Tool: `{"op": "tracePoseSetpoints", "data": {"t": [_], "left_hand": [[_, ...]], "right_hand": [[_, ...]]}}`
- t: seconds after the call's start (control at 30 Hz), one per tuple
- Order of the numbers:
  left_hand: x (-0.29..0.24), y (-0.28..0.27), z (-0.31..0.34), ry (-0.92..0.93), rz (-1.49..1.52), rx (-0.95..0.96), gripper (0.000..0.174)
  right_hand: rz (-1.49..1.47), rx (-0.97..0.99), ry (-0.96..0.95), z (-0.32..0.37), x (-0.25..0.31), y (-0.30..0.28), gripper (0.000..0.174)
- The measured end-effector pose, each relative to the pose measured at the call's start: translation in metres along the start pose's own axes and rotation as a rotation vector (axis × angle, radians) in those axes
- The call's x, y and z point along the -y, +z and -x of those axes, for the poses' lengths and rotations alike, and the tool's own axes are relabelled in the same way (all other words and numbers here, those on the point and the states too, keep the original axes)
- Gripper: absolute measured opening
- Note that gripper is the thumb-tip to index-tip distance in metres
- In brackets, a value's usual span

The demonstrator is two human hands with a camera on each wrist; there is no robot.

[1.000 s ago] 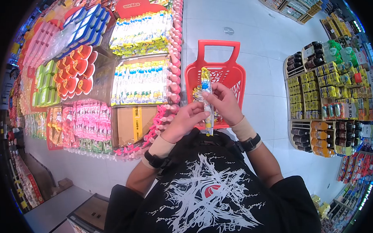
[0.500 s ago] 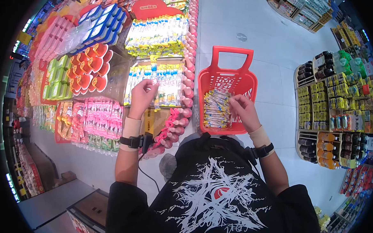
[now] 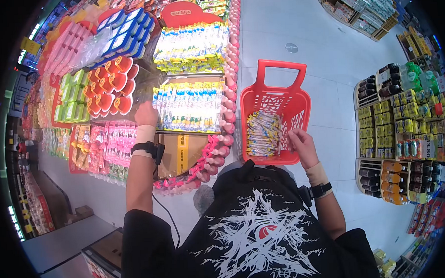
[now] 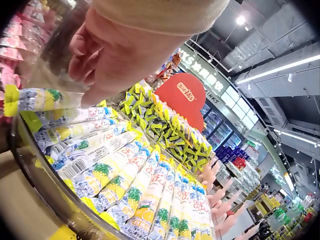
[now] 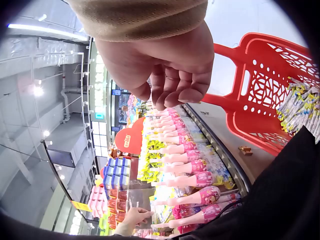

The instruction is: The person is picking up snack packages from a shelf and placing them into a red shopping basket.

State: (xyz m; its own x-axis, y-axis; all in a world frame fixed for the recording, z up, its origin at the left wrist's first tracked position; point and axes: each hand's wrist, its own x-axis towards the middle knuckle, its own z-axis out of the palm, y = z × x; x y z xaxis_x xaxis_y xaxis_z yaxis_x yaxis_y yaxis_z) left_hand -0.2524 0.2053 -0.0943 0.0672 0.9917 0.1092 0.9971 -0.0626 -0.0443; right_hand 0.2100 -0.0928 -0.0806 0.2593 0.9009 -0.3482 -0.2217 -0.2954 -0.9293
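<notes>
In the head view my left hand [image 3: 146, 113] is at the left end of the lower tray of clear stick packets [image 3: 189, 108]. The left wrist view shows that hand [image 4: 112, 55] with curled fingers, its thumb tip touching the end of one packet [image 4: 50, 100]; whether it grips it is not clear. My right hand [image 3: 301, 143], empty and loosely curled, hovers by the right rim of the red basket [image 3: 299, 98]. A pile of stick packets [image 3: 263, 132] lies inside the basket. The right wrist view also shows this hand [image 5: 160, 65] empty.
Another stick tray [image 3: 192, 44] sits behind the lower one. Orange cups [image 3: 108, 86] and pink bags [image 3: 117, 142] flank it on the left, a pink-balled border [image 3: 228, 114] on its right. Drink shelves [image 3: 398, 128] stand far right.
My left hand has moved left from above the middle of the lower tray, and the packet upright beneath it is not seen there now. Earlier both hands held a packet over the basket.
</notes>
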Motion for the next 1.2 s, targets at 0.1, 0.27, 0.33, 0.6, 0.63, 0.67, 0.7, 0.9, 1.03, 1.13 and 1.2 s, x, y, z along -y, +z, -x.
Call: {"op": "tracePoseSetpoints", "data": {"t": [0.1, 0.27, 0.33, 0.6, 0.63, 0.67, 0.7, 0.9, 1.03, 1.13, 1.2], "left_hand": [[0.006, 0.018, -0.008, 0.03, -0.003, -0.052, 0.014], [0.011, 0.032, -0.009, 0.024, 0.035, -0.029, 0.013], [0.01, 0.033, -0.005, 0.043, 0.027, -0.038, 0.012], [0.005, 0.032, -0.014, 0.02, 0.069, 0.042, 0.015], [0.005, 0.027, -0.013, 0.022, 0.079, 0.046, 0.015], [0.004, 0.022, -0.014, 0.024, 0.088, 0.049, 0.016], [0.005, 0.025, -0.018, 0.012, 0.108, 0.025, 0.015], [0.016, 0.05, -0.023, -0.079, 0.19, 0.013, 0.016], [0.023, 0.044, -0.024, -0.033, 0.185, 0.022, 0.02], [0.01, 0.03, -0.01, -0.028, 0.199, -0.064, 0.02], [-0.006, 0.016, 0.006, -0.029, 0.224, -0.094, 0.02]], "right_hand": [[0.004, -0.002, 0.0, -0.001, -0.001, 0.001, 0.017], [-0.011, -0.027, 0.012, -0.003, -0.006, -0.001, 0.018], [-0.013, -0.016, 0.012, -0.004, -0.006, -0.004, 0.018], [-0.026, -0.019, 0.011, -0.007, -0.003, -0.015, 0.018], [-0.032, -0.026, 0.013, -0.007, -0.002, -0.017, 0.019], [-0.039, -0.033, 0.014, -0.007, 0.0, -0.017, 0.019], [-0.055, -0.032, 0.015, -0.008, 0.0, -0.018, 0.019], [-0.037, -0.013, 0.042, -0.009, -0.005, -0.023, 0.02], [-0.054, -0.007, 0.055, -0.015, -0.008, -0.024, 0.02], [-0.064, -0.002, 0.055, -0.017, -0.005, -0.032, 0.02], [-0.066, 0.001, 0.051, -0.017, -0.005, -0.039, 0.02]]}}
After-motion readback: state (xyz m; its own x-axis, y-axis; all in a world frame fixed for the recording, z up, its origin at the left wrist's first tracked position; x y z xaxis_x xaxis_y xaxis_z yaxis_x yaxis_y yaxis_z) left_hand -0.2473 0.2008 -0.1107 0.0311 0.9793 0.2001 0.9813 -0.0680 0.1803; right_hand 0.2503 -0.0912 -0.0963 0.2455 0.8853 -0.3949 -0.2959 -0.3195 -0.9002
